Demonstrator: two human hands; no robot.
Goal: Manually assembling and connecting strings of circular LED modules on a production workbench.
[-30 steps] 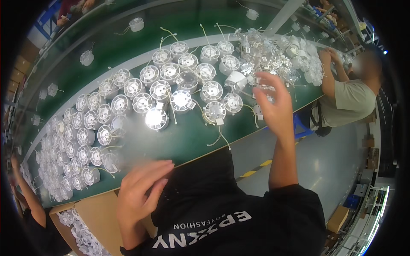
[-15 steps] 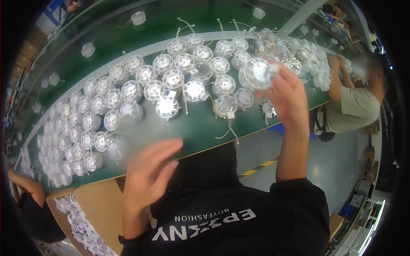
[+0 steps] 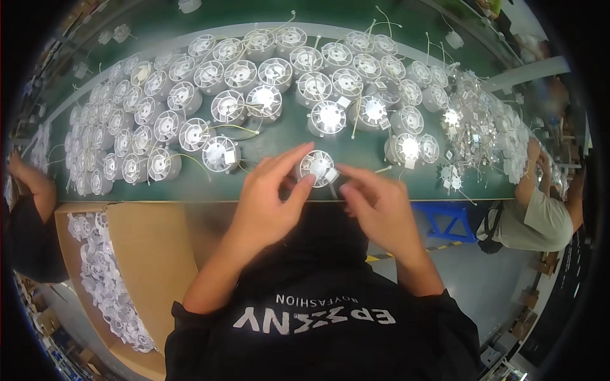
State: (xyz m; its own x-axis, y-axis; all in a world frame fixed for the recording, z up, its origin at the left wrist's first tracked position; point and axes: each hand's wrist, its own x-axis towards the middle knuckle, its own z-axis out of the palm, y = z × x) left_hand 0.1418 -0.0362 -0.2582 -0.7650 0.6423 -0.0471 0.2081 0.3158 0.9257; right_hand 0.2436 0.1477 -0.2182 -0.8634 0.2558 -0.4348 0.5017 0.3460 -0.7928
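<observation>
In front of my chest, at the bench's near edge, my left hand grips a round white plastic housing between thumb and fingers. Its spoked open face is turned up, and a small white connector sits at its right side. My right hand is beside that connector, index fingertip against or very near it. Thumb and index there look apart; the other fingers are curled and partly hidden. Just beyond stand similar housings, one with a bright silver disc inside and another to the left.
Rows of housings with thin pale wires cover much of the green bench. A pile of shiny parts lies at right. Below left, a cardboard box holds white plastic pieces. Co-workers sit at both sides, one in a light shirt.
The housing has come from the right, where my right hand held it up, to the middle. My left hand, open before, now grips it. The view has turned.
</observation>
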